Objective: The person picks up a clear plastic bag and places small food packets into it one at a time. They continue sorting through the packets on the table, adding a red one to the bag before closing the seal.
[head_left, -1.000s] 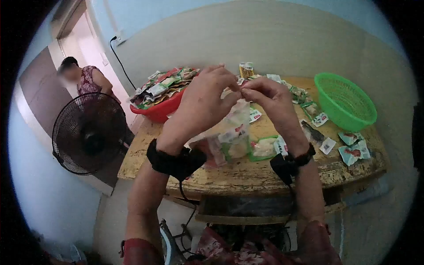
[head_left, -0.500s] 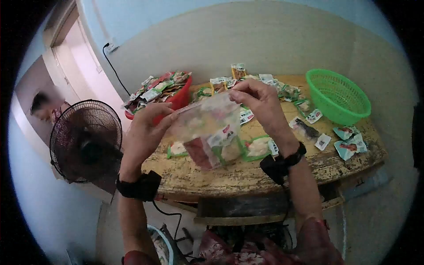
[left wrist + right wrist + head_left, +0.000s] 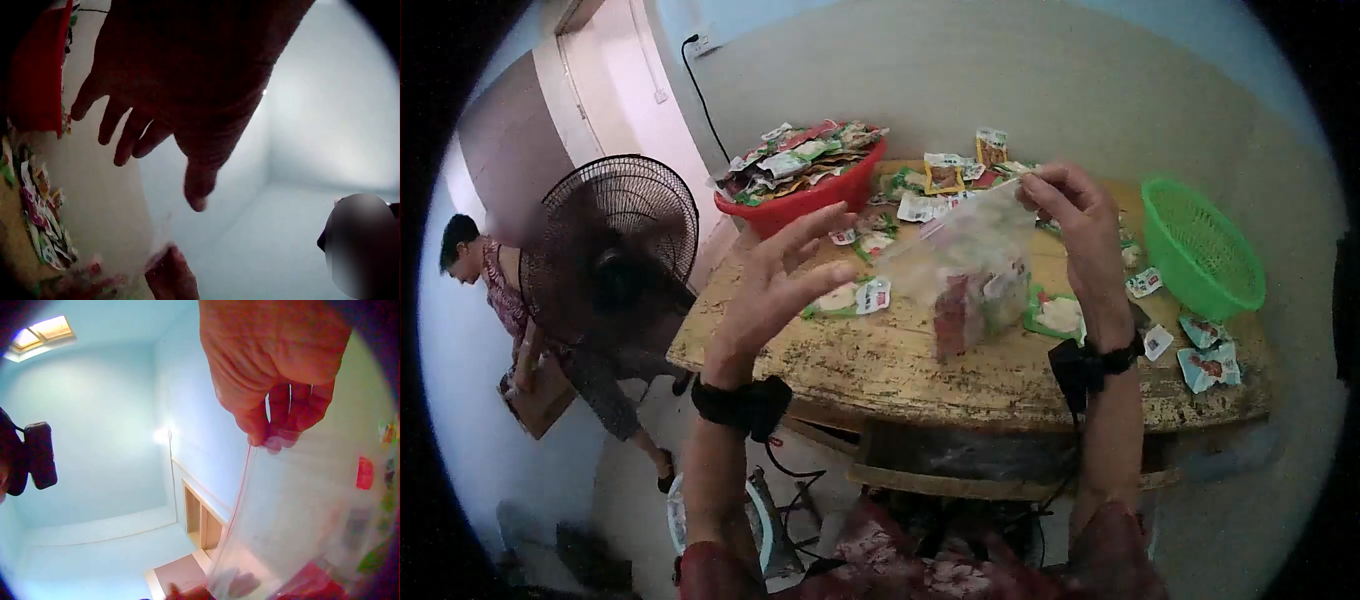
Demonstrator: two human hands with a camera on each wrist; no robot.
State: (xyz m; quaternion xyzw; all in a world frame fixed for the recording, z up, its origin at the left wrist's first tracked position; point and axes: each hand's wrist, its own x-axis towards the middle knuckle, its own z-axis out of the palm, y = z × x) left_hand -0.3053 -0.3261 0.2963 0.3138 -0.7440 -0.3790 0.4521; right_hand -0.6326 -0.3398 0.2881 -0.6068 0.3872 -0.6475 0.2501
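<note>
Worn yellow wooden tabletop [image 3: 855, 385] below. Your right hand [image 3: 1085, 220] pinches the clear plastic bag [image 3: 990, 270] by its top corner, mid-table, probably so the coloured packets [image 3: 953, 318] inside sit low. Your left hand [image 3: 768, 290], fingers spread, holds nothing.

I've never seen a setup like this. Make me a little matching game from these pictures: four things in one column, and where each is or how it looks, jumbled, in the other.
Things
1. clear zip-top bag
2. basin
3. plastic basket
4. left hand

Places and states
A. green, near the right end of the table
B. open, holding nothing
C. pinched in the right hand
D. red, heaped with packets

Right pairs: 1-C, 2-D, 3-A, 4-B
</note>
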